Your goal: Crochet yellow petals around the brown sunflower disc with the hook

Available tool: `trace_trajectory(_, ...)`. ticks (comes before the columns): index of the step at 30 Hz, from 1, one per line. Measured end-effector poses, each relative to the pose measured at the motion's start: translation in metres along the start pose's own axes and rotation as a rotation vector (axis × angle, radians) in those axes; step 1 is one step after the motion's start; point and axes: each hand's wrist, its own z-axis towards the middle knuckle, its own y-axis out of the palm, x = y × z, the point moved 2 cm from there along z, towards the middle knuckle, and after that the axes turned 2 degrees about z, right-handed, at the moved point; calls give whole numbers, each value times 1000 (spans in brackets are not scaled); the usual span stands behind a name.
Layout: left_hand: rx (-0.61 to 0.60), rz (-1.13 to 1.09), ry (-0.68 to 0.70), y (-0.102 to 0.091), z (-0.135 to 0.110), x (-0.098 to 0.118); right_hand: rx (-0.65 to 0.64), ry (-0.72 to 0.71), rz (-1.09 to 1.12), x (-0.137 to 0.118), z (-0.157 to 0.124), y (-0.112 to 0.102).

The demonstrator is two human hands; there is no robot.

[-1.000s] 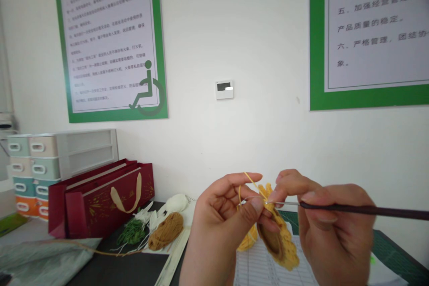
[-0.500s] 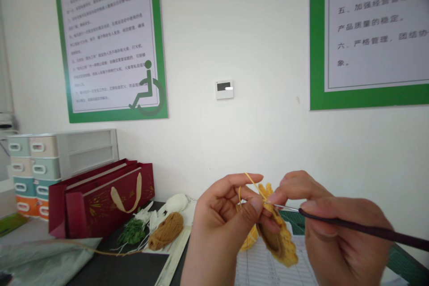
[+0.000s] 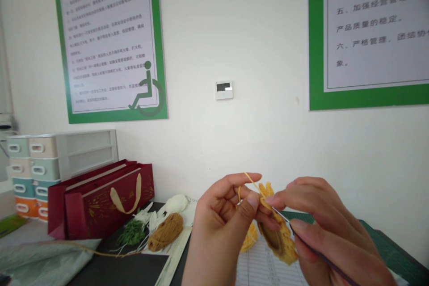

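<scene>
My left hand point(image 3: 224, 223) pinches a yellow and brown crochet piece point(image 3: 279, 246) by its upper edge, and a strand of yellow yarn runs over its raised index finger. In my right hand point(image 3: 335, 228) is a crochet hook point(image 3: 318, 252) with a silver shaft and a dark handle, slanting down to the right. The hook's tip meets the piece's edge close to my left thumb; fingers partly hide the exact spot. A ball of yellow yarn point(image 3: 249, 237) lies behind my left wrist, partly covered.
A printed sheet point(image 3: 258, 268) and a green cutting mat point(image 3: 385, 243) lie under my hands. To the left are a brown yarn skein point(image 3: 166, 231), green yarn point(image 3: 132, 232), white yarn point(image 3: 176, 203), a red gift bag point(image 3: 107, 205) and drawer boxes point(image 3: 35, 170). A wall rises behind.
My right hand has turned, so the hook now points more steeply, its handle end swung downward. My left hand and the crochet piece have barely moved.
</scene>
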Motion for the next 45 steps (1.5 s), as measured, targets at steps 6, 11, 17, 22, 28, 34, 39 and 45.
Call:
trace_trajectory(6, 40, -24, -21, 3, 1, 0, -23, 188, -98, -3, -15, 2)
trace_trajectory(11, 38, -42, -2, 3, 3, 0, -32, 233, -53, -3, -17, 3)
trace_trajectory(17, 149, -49, 4, 6, 3, 2, 56, 45, 114, 8, -13, 9)
trace_trajectory(22, 169, -102, 10, 11, 4, 1, 110, 218, 284, 15, -22, 15)
trace_trajectory(28, 209, -26, 84, 14, 4, 1, 129, -21, -178, -1, -12, 17)
trace_trajectory(34, 229, 81, 170, 11, 2, 1, 113, -58, -160, -2, -4, 13)
trace_trajectory(39, 184, 70, 149, 4, 3, 2, 191, 214, 134, -3, -11, 10)
trace_trajectory(45, 65, 6, 36, -3, 6, 2, 230, 963, 709, 11, -15, 17)
